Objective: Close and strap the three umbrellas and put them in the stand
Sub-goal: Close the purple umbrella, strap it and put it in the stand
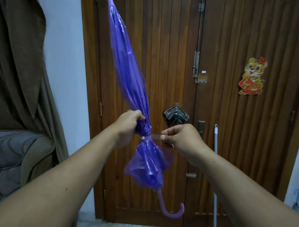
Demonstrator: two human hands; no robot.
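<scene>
Here, a person's left hand (pixel 128 127) grips the gathered canopy of a purple umbrella (pixel 128 77), held aloft tip-up and slanted, its curved handle (pixel 172 211) hanging low. The right hand (pixel 183 139) pinches the end of the clear strap (pixel 154 136), drawn out taut beside the snap (pixel 143 137). To finish cleanly, the folds probably need holding tight while the strap wraps round and meets the snap squarely. Beyond stand a wooden door (pixel 227 132) with a tiger decoration (pixel 253 76) and a leaning mop (pixel 213 196). No stand is visible.
</scene>
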